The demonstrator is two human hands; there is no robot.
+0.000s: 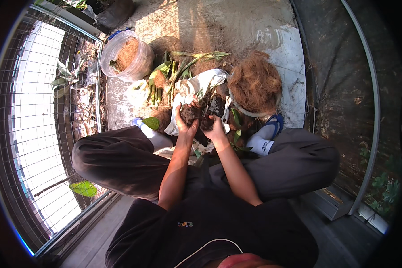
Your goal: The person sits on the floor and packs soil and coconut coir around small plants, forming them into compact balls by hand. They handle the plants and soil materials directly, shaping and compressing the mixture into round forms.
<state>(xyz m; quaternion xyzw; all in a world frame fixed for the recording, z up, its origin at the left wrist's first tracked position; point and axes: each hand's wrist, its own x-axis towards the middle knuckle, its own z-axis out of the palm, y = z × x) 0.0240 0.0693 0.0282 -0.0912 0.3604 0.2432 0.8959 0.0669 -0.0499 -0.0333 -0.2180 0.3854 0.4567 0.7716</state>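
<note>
While left hand (pixel 187 127) cups clump (pixel 190 114) between fingers (pixel 178 113) | right hand (pixel 215 129) beside

The view looks from the person's head, steeply downward and forward, with the black shirt (pixel 219 219) close below the lens, filling the lower middle. The left hand (pixel 187 128) and right hand (pixel 215 128) sit just above the centre. The floor (pixel 241 27) stretches away at the top (the fisheye bends the wire fence (pixel 38 116) and metal pole (pixel 374 89) toward the rim).
</note>
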